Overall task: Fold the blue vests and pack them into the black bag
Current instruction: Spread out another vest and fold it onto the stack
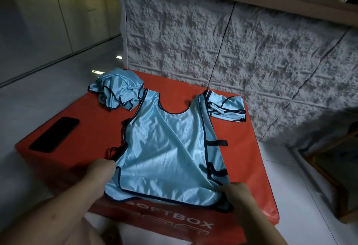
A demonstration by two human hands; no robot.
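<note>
Left hand (101, 169) curled at the near left edge of the spread blue vest (164, 148), fingers (108, 164) bent together and pinching the dark-trimmed side seam. Right hand (235, 191) at the near right corner, fingers (225, 188) closed on the hem there, fabric bunched just under them. Between the two grips, vest lying flat and face up on the red surface (93, 128), hem toward the person and slightly overhanging the near edge, neckline away. Just beyond the right-hand fingers, a black strap (217, 143) sticking out sideways from the vest's side; a thin dark loop of trim just beyond the left-hand fingers. Further out from the left hand, at the far left corner, a crumpled heap of blue vests (118, 91), touching the spread vest's shoulder. Further out from the right hand, at the far right, a folded stack of vests (227, 107), beside the other shoulder. Well left of the left-hand fingers, a dark phone (55, 134) lying flat. Below the hands, on the front face, white lettering "SOFTBOX" (174, 217). Behind it all, a rough white textured wall (232, 41).
</note>
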